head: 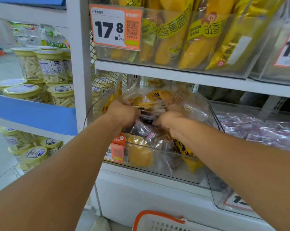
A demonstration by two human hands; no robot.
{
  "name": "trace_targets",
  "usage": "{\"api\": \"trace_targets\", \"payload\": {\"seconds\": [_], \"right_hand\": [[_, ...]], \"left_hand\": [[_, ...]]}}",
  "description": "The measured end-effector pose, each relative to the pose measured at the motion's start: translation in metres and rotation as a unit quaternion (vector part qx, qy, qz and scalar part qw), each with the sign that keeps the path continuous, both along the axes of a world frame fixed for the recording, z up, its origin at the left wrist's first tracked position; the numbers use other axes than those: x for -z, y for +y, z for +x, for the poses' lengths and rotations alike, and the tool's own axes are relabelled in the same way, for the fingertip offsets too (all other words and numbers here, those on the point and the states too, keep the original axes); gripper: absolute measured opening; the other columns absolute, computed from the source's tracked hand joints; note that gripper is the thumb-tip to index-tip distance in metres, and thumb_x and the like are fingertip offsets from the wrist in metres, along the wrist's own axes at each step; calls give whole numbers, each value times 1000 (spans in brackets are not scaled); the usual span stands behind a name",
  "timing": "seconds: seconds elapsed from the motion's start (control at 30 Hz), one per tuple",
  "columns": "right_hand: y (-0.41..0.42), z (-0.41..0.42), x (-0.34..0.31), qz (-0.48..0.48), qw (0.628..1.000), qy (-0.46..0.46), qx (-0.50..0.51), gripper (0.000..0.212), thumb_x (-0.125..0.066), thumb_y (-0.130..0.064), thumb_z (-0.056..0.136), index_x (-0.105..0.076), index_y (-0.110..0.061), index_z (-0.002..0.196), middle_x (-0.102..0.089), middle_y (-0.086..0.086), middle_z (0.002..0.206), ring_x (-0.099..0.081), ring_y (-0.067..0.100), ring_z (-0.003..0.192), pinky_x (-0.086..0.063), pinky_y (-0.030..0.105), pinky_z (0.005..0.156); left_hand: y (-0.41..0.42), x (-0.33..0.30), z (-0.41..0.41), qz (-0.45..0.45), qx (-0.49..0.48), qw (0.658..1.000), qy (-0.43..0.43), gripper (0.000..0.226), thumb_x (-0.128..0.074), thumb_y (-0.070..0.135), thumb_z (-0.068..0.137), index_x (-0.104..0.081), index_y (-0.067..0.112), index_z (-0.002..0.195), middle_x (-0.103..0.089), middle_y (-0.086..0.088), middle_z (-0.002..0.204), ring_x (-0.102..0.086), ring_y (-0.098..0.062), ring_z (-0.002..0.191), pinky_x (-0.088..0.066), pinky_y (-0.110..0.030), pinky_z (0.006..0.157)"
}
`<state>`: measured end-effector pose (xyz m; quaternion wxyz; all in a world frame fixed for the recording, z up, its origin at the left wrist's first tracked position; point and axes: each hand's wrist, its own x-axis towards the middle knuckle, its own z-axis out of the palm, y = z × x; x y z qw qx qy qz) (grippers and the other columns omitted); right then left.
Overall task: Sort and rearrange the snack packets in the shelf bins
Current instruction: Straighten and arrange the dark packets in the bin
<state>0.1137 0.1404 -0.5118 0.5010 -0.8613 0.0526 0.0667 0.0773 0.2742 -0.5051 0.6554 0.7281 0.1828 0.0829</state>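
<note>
Where the two hands meet over the clear bin (pixel 157 157), fingers are buried in packets. Left hand (pixel 122 112) and right hand (pixel 170 120) each grip bunched snack packets (pixel 149 100); packet count is indeterminable.

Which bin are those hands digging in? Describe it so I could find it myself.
Find the orange price tag reading 17.8 on the banana bread shelf. Directly below sits a clear bin mixing yellow and dark packets, both hands in it. The bin to its right holds only pinkish packets.
</note>
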Motion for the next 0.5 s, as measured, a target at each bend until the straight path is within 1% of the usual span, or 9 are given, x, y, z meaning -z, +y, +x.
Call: {"api": "trace_targets", "payload": {"seconds": [0.03, 0.07, 0.1, 0.2, 0.3, 0.4, 0.43, 0.47, 0.5], "right_hand": [[-4, 4, -3, 38, 999, -7, 1, 34, -77, 5, 80, -52, -18, 87, -65, 12, 100, -63, 26, 88, -54, 32, 67], [-7, 2, -10, 76, 997, -9, 12, 42, -76, 11, 78, -49, -21, 83, -63, 9, 91, -61, 24, 82, -48, 27, 59], [-12, 3, -14, 115, 993, -14, 23, 45, -74, 15, 76, -48, -20, 82, -61, 9, 86, -61, 22, 76, -45, 24, 56], [-23, -9, -26, 151, 988, -8, -6, 47, -67, 22, 76, -63, -17, 101, -66, 12, 96, -61, 18, 71, -44, 20, 51], [-40, -18, -22, 113, 991, 24, -67, 53, -64, 23, 77, -67, -21, 107, -64, 10, 114, -62, 21, 82, -47, 21, 49], [-58, -21, -17, 28, 990, 7, -139, 59, -64, 23, 78, -65, -25, 114, -57, 6, 123, -64, 22, 89, -59, 34, 67], [-62, -21, -17, -13, 987, -16, -161, 62, -64, 22, 79, -63, -27, 118, -55, 3, 124, -64, 20, 87, -61, 40, 76], [-64, -20, -17, -53, 981, -47, -179, 64, -65, 20, 80, -62, -29, 120, -54, 0, 125, -63, 16, 84, -63, 41, 78], [-65, -20, -19, -85, 974, -83, -194, 65, -65, 19, 80, -61, -32, 121, -52, -3, 128, -60, 11, 79, -63, 37, 73]], "left_hand": [[1, 1, 2, -26, 5, 1000, -12, 18, -63, 2, 92, -55, 14, 103, -65, -11, 82, -64, -20, 68, -48, -21, 41], [-1, -1, 2, -61, 9, 998, -3, 13, -58, 2, 95, -58, 12, 103, -65, -10, 80, -67, -18, 69, -49, -20, 39], [-3, -4, 1, -82, 19, 996, 1, 12, -54, 1, 98, -62, 10, 101, -65, -10, 82, -68, -17, 71, -54, -21, 43], [-5, -7, -5, -124, 34, 992, 17, 18, -53, 0, 98, -70, 4, 100, -67, -15, 90, -70, -19, 72, -59, -24, 52], [-5, -4, -8, -27, 38, 999, 25, 9, -64, 5, 92, -73, 3, 94, -66, -10, 74, -67, -18, 63, -62, -30, 59], [-2, 0, -9, 92, 20, 995, -18, 13, -71, 13, 85, -75, 1, 88, -65, -7, 69, -61, -18, 63, -60, -33, 66], [-1, 0, -11, 120, 23, 992, -43, 14, -66, 13, 87, -75, 2, 85, -64, -5, 68, -59, -17, 62, -54, -28, 63], [1, 0, -13, 152, 24, 986, -70, 18, -62, 13, 89, -74, 2, 82, -61, -3, 64, -54, -17, 58, -46, -24, 57], [2, -1, -15, 183, 20, 979, -91, 22, -59, 13, 89, -72, -2, 81, -57, -4, 60, -49, -19, 55, -39, -23, 52]]}}
